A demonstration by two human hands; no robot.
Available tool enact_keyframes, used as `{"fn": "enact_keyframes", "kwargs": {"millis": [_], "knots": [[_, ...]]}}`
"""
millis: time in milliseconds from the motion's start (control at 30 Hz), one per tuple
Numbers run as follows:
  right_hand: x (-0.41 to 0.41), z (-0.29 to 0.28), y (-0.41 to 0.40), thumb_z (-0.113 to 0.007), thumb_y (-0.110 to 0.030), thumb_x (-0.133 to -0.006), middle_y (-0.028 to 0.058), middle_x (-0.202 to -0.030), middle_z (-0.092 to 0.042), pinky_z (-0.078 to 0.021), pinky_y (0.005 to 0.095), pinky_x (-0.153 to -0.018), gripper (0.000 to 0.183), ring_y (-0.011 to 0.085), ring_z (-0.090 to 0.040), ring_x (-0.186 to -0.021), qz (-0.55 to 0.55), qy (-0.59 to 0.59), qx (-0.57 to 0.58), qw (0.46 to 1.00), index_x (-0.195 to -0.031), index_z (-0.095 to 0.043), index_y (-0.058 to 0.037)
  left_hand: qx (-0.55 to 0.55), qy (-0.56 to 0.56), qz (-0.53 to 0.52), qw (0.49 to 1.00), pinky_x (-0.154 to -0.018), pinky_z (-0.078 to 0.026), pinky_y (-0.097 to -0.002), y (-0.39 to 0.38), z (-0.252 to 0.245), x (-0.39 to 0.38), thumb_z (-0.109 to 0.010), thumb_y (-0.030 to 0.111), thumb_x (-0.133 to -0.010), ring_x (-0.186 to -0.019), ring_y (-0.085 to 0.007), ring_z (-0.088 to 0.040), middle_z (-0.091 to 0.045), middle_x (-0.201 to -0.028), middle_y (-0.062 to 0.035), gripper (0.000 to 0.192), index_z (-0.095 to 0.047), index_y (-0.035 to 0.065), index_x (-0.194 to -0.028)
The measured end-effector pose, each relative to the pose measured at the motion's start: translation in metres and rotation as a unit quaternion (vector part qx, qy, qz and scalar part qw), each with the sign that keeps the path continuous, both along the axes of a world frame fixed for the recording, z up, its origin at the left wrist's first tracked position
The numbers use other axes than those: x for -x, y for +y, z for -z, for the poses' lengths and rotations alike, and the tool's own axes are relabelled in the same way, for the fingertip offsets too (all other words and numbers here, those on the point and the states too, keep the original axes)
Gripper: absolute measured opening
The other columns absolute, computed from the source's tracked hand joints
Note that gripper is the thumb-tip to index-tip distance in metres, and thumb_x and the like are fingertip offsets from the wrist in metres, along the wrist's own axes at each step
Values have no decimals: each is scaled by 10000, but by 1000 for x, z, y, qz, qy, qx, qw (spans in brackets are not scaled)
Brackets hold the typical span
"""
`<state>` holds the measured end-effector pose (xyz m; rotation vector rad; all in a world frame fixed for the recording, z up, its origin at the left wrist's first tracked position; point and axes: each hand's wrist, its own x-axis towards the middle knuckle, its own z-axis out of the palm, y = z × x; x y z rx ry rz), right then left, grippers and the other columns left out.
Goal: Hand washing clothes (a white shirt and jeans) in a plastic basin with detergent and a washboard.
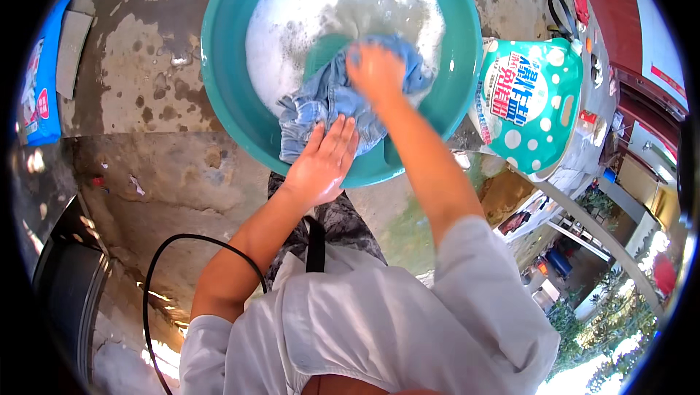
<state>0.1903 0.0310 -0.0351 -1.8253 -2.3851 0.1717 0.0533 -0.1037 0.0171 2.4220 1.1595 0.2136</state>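
A large teal plastic basin (227, 72) holds cloudy water with white suds (279, 23). Blue denim clothing (322, 91), wet and bunched, lies along the near side of the basin, partly in the water. Flat on its gathered, waistband-like part rests my left hand (322, 165), fingers extended and slightly apart. Farther in, my right hand (377, 69) is curled tightly on the denim and blurred. Under the cloth, a ridged teal surface (325, 53) shows in part.
A green and white printed bag (538, 105) stands right of the basin. At the far left are a blue printed bag (46, 77) and a piece of cardboard (74, 53). The concrete floor (131, 77) has wet patches. A black cable (147, 285) loops beside my left arm.
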Motion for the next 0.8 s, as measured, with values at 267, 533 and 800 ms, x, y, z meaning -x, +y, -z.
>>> {"fn": "enact_keyframes", "kwargs": {"millis": [267,533,800], "knots": [[7,3,29,-579,-309,-735,111,-738,-633,-483,404,-540,166,268,-619,-616,12,30,48,998,-736,-653,-160,-26,20,-5,999,-990,-301,-471,7,-3,-8,-594,245,-642,-1252,-318,-335,-366,-1334,-183,610,-485,-14,-1184],[8,-26,-44,-584,-285,-754,78,-620,-584,-472,375,-506,173,257,-591,-572,-56,15,57,997,-684,-623,-131,-11,24,-4,1000,-1003,-286,-464,-5,0,-4,-613,264,-625,-1240,-314,-349,-393,-1312,-176,655,-469,-11,-1201],[8,-27,-46,-501,-296,-815,111,-651,-604,-464,421,-523,270,304,-590,-586,3,97,61,993,-659,-614,-107,22,38,16,999,-998,-291,-463,-8,1,0,-644,271,-609,-1242,-315,-343,-372,-1328,-181,682,-465,-18,-1201]]}}
